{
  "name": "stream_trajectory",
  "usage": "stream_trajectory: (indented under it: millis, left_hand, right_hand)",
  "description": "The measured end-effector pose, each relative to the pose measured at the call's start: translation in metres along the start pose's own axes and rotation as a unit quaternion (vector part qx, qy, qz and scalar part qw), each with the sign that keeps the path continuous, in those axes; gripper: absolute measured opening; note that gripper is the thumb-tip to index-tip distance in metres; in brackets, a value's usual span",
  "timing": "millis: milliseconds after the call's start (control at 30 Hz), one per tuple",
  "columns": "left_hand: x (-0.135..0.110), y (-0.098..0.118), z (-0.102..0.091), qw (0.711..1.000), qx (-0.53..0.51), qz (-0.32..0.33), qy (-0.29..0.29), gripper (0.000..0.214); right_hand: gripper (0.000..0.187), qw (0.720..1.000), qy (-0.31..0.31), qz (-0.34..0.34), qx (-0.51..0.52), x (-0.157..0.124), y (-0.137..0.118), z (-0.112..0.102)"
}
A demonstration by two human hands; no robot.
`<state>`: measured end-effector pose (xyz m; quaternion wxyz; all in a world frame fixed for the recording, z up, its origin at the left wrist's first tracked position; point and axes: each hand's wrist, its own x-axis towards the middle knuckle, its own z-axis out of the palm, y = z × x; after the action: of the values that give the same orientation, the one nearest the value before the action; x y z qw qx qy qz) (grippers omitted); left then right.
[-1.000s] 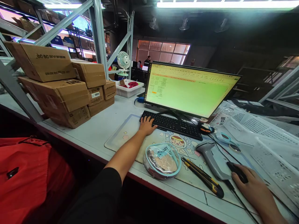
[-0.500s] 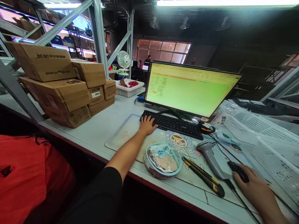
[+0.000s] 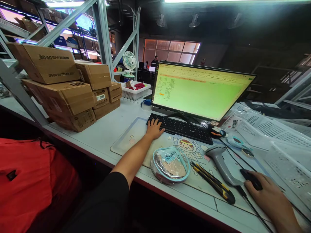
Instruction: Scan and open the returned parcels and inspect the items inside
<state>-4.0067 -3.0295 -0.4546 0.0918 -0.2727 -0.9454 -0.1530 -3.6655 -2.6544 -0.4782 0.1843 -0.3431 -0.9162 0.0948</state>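
My left hand [image 3: 154, 129] lies with fingers spread over the left end of the black keyboard [image 3: 187, 129]. On the right, my right hand [image 3: 267, 194] is wrapped over a black computer mouse [image 3: 251, 179]. Behind the keyboard stands a monitor [image 3: 196, 94] with a green-tinted spreadsheet on it. Between my arms, a round clear pouch with light-blue trim [image 3: 170, 165] sits on the patterned desk mat [image 3: 126, 139]. A black and yellow utility knife [image 3: 213, 183] lies beside it, and a grey barcode scanner [image 3: 223, 165] rests between the knife and the mouse.
Brown cardboard boxes [image 3: 58, 97] are stacked at the left, by a metal rack post [image 3: 102, 35]. A white basket [image 3: 136, 92] stands behind them. Clear plastic packaging and white perforated baskets [image 3: 282, 132] crowd the right side. A red cloth item [image 3: 26, 181] is at lower left.
The view has shifted very slightly. Both hands keep their places on the keyboard and the mouse.
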Motion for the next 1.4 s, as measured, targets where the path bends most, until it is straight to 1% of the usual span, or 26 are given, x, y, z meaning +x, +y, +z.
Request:
stream_trajectory:
  millis: [100,267,367,500,633,833,933,1067,1267,1400]
  left_hand:
    - [0.001,-0.001,0.003,1.000,0.001,0.004,0.009,0.064]
    - [0.001,-0.003,0.004,1.000,-0.003,0.003,0.006,0.064]
    - [0.002,-0.003,0.004,1.000,-0.004,0.003,0.004,0.064]
    - [0.002,-0.004,0.004,1.000,-0.009,0.003,-0.001,0.065]
    - [0.002,-0.004,0.005,1.000,-0.009,0.002,0.001,0.065]
    - [0.001,-0.004,0.005,1.000,-0.008,0.004,0.005,0.065]
    - [0.001,-0.002,0.002,1.000,-0.012,0.005,-0.013,0.063]
    - [0.000,0.000,-0.001,0.999,-0.013,0.006,-0.031,0.061]
    - [0.000,0.000,0.000,1.000,-0.011,0.010,-0.021,0.062]
    - [-0.001,-0.001,0.000,1.000,-0.012,0.013,-0.016,0.062]
  right_hand:
    - [0.061,1.000,0.000,0.000,0.005,-0.001,-0.002,-0.001]
    - [0.059,1.000,-0.001,-0.005,0.010,-0.001,-0.003,-0.003]
    - [0.062,1.000,-0.004,-0.007,0.007,-0.002,-0.005,-0.004]
    - [0.068,1.000,-0.017,0.011,-0.005,-0.003,-0.008,-0.007]
    - [0.069,1.000,-0.015,0.010,-0.006,-0.003,-0.009,-0.008]
    - [0.070,1.000,-0.008,0.003,-0.007,-0.002,-0.006,-0.004]
    - [0.071,1.000,-0.002,0.008,0.000,-0.001,-0.005,-0.003]
    - [0.068,1.000,0.006,-0.016,0.016,0.000,0.000,0.001]
    - [0.064,0.998,0.035,-0.041,0.030,0.006,0.011,0.011]
    - [0.066,0.998,0.030,-0.036,0.031,0.006,0.013,0.011]
